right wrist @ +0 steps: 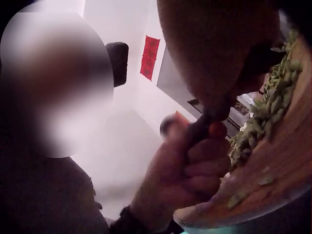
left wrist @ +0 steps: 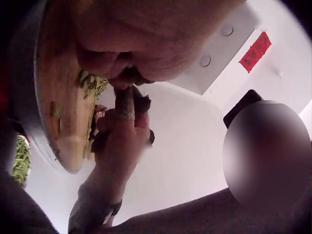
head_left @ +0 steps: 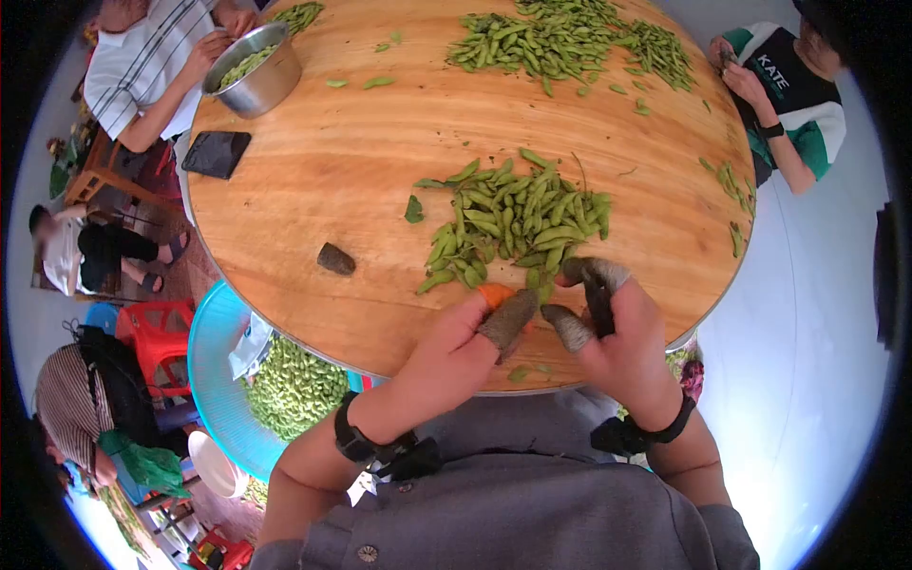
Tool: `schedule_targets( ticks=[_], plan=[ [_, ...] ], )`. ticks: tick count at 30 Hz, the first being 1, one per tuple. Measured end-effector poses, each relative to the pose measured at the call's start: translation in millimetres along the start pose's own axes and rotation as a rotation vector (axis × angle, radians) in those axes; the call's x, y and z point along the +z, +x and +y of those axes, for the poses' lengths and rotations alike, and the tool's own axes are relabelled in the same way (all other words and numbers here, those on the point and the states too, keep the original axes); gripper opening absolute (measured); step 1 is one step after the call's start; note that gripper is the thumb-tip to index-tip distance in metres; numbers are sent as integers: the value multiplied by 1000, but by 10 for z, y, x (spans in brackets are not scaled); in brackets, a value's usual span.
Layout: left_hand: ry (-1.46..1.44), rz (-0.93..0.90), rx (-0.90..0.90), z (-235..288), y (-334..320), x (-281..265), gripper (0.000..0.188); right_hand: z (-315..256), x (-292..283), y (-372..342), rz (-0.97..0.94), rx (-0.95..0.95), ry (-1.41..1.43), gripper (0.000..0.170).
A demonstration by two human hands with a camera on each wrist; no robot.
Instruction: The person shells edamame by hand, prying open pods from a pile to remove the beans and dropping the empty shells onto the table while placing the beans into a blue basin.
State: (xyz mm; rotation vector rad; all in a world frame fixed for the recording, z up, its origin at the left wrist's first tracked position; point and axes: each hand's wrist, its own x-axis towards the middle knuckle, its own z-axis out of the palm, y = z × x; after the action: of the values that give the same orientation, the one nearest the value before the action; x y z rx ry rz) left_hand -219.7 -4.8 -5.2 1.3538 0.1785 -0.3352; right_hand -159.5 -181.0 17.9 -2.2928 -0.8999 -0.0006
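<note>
Green pods [head_left: 518, 214] lie piled on the round wooden table [head_left: 285, 218]. At the near edge of the pile, my left hand [head_left: 451, 347], with a grey cover on the thumb and an orange one on a finger, pinches a green pod [head_left: 541, 283]. My right hand [head_left: 627, 337] meets it from the other side, its covered thumb and curled fingers at the same pod. In the left wrist view the right hand [left wrist: 119, 141] touches the left fingertips. The right wrist view shows the left hand [right wrist: 183, 173] beside the pile; the pod is hidden there.
A dark stub [head_left: 336, 258] and a black phone-like object [head_left: 217, 154] lie to the left. Farther back are more pods [head_left: 541, 43] and a metal pot [head_left: 261, 81]. A blue basket [head_left: 214, 356] stands below the table's left edge. Other people sit around.
</note>
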Motion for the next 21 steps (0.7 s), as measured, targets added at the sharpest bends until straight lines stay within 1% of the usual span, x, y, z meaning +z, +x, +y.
schedule_targets(
  ticks=[1,2,3,5,6,10,12,13,15,16,18,19,21],
  plan=[
    [7,-7,-2,3,1,20,26,37,3,-21,12,85,154,37],
    [-54,17,25,-1,-6,41,27,63,3,-38,24,168,310,36],
    [-116,44,53,0,-9,57,27,55,-18,-56,31,171,314,36],
    [-122,35,58,7,-6,95,28,8,-89,-103,-211,195,457,36],
    [-137,29,65,5,-9,111,28,12,-115,-97,-285,220,463,38],
    [-17,-11,90,-99,3,125,28,49,-108,-124,-261,185,548,40],
    [216,31,258,-131,9,124,32,60,-111,-132,-321,265,691,44],
    [220,30,255,-143,2,122,32,59,-125,-135,-318,264,696,44],
    [400,10,358,-157,-17,117,34,52,-171,-139,-366,321,774,47],
    [404,8,356,-156,-16,121,34,65,-174,-138,-363,322,777,47],
    [546,53,416,-150,-15,130,34,91,-180,-129,-419,326,766,47],
    [548,48,413,-138,-21,140,34,105,-187,-124,-415,330,770,47],
    [971,132,505,-92,-48,164,30,131,-201,-111,-455,360,891,43]
  ],
)
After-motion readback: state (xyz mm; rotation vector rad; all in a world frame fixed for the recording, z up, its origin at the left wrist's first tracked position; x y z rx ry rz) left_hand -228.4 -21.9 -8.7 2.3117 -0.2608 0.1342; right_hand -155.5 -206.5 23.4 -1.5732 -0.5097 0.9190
